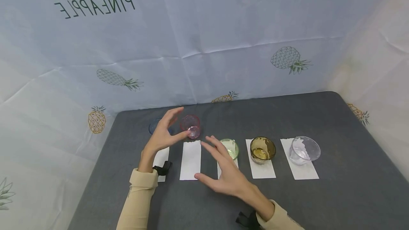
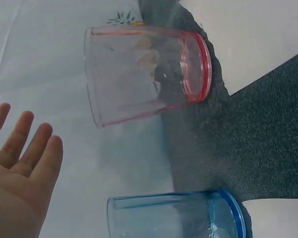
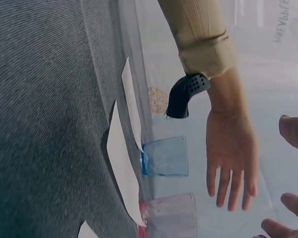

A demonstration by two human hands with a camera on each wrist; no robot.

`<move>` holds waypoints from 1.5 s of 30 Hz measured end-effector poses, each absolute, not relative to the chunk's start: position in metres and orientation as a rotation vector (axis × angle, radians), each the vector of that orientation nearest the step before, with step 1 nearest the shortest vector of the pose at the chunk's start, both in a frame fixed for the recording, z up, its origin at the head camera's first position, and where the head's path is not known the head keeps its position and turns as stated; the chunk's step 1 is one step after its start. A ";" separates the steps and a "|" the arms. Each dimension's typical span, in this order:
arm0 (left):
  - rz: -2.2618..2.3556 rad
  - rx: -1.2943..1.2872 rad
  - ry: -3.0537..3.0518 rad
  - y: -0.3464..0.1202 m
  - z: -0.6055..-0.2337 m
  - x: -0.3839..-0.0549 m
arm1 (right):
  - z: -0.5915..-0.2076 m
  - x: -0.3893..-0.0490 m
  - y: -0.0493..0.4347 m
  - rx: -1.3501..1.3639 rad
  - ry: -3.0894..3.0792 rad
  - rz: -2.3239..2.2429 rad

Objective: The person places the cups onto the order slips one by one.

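Blue cup (image 2: pixel 174 215) largely hidden behind L hand (image 1: pixel 159 137) in head view, cut off at bottom of L wrist view. Pink cup (image 1: pixel 190 121) overlapped by L thumb tip; green cup (image 1: pixel 232 149) partly masked by R hand (image 1: pixel 228 176). Far-L sheet (image 1: pixel 161 158) partly covered by L wrist; R hand mostly out of frame in R wrist view. Gap, if any, betw. pink/blue bases & paper: can't tell. Backdrop cloth (image 1: pixel 204 20) w/ mirrored "PINEAPPLE"; 2nd lettering, top R, cut off.

Counts: 5 cups, 5 white sheets, 2 hands, 2 tan sleeves (image 1: pixel 140 191), 1 dark table (image 1: pixel 191 208). Cups upright, 1 ea. colour, L to R: blue, pink, green, brown cup (image 1: pixel 262 150), clear cup (image 1: pixel 303 151). Blue & pink (2) at far ends of the 2 L-most sheets; brown & clear (2) on the 2 R-most; green at far part of middle sheet.

Grip: both hands empty, fingers spread, thumbs apart. L hand nearest blue & pink; R hand near green, on its near side.
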State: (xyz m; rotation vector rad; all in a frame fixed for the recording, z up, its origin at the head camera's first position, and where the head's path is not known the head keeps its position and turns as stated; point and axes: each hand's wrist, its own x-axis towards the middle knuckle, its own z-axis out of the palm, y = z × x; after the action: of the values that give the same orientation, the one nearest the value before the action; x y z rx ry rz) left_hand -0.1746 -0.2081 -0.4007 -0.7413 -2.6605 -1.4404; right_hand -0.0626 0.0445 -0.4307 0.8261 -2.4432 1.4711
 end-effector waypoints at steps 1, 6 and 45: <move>-1.436 -0.741 -2.667 -0.208 -0.401 -0.176 | -0.431 -0.063 0.042 0.831 -2.445 1.476; -1.404 -0.753 -2.714 -0.210 -0.406 -0.182 | -0.433 -0.066 0.028 0.870 -2.442 1.492; -1.166 -0.648 -2.958 -0.200 -0.441 -0.199 | -0.502 -0.081 -0.008 0.714 -2.784 1.237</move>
State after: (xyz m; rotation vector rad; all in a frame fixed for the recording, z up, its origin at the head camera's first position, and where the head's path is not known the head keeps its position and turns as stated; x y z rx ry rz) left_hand -0.1990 -0.1999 -0.4407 -0.6479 -2.9583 -1.1657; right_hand -0.0810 -0.0077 -0.5016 0.7144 -2.7837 1.2373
